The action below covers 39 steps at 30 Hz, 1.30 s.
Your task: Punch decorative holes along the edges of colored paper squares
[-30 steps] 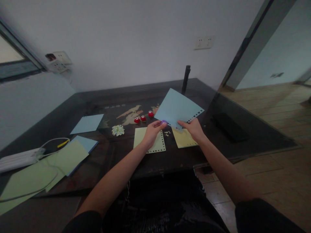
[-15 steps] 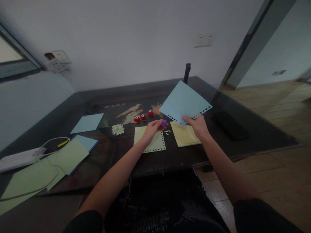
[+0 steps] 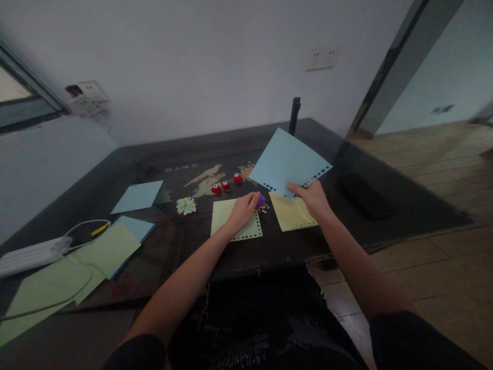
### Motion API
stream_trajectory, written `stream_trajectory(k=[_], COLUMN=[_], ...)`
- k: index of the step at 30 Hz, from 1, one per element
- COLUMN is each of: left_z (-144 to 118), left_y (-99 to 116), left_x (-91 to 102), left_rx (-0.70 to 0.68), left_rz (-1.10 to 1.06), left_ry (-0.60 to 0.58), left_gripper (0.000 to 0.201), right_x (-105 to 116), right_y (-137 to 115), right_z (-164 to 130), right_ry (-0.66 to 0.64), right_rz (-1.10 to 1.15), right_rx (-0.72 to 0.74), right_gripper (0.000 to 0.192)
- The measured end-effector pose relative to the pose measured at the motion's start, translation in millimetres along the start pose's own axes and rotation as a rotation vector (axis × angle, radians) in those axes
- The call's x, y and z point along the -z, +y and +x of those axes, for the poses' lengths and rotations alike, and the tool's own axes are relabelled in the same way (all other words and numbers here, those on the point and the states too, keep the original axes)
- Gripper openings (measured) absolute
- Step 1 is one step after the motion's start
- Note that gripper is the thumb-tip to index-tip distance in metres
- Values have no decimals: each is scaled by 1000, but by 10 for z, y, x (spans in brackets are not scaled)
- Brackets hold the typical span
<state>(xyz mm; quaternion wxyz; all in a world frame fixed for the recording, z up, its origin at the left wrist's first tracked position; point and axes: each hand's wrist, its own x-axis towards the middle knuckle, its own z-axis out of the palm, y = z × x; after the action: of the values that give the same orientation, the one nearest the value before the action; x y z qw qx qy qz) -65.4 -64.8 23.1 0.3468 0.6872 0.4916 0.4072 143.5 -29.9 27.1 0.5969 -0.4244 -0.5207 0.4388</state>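
My left hand [image 3: 243, 211] is closed around a small purple paper punch [image 3: 262, 200], which the fingers partly cover. Beneath that hand lies a pale green sheet [image 3: 221, 213] with punched holes along its right and lower edges. In my right hand [image 3: 311, 198], pinched between thumb and fingers, a light blue sheet [image 3: 288, 156] is raised and tilted; small shapes are punched along its two near edges. Below it rests a yellow sheet [image 3: 287, 216], also with holes along the near edge. A few tiny paper bits [image 3: 265, 209] lie beside the purple punch.
Several small red punches [image 3: 225, 185] stand mid-table, right of a pile of paper cut-outs [image 3: 186, 205]. Blue paper [image 3: 140, 195], green sheets [image 3: 57, 280] and a white power strip [image 3: 33, 256] with a cable occupy the left. A dark flat object [image 3: 364, 195] lies at right.
My left hand has turned and dropped slightly with the purple punch, now lower over the paper bits. The blue sheet has hardly moved; the view has shifted a little.
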Motion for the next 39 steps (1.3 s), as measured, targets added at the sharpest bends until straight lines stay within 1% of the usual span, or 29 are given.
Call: stream_trajectory(k=[2,5,7,11,15,22,26,29,32,34,36,39], left_z=[-25,-36,-29,-15,-15,0,6,3,6,11,13,12], left_y=[45,98,107,70,25,-33,-48,-42,-44,-49,-53,-59], left_x=[7,11,9,10,17,16,0,-16,-28,-32,-34,-33], left_rx=[-109,-200,-226,-226,-196,-160,-60,-2,-6,-22,-35,-47], left_rz=[231,429,472,462,410,153,-40,-159,-186,-183,-199,-209], left_ry=[0,-35,-51,-57,-48,21,49,58,101,122,114,72], left_gripper=[39,33,32,32,38,36,37,40,43,45,46,47], right_x=[-3,5,13,15,6,17,-7,-86,-192,-248,-277,-273], right_y=[-4,4,12,16,7,22,32,46,88,130,174,224], right_z=[-6,-7,-4,-3,-12,2,-2,-40,-77,-83,-77,-60], right_ry=[-11,-26,-27,-29,-32,-32,-28,-52,-124,-150,-150,-155], right_rz=[-17,-46,-47,-28,-36,-22,10,95,149,167,161,95], right_rx=[-8,-8,-2,5,4,-41,-77,-157,-260,-293,-288,-248], right_gripper=[47,46,45,42,44,42,43,40,36,36,37,38])
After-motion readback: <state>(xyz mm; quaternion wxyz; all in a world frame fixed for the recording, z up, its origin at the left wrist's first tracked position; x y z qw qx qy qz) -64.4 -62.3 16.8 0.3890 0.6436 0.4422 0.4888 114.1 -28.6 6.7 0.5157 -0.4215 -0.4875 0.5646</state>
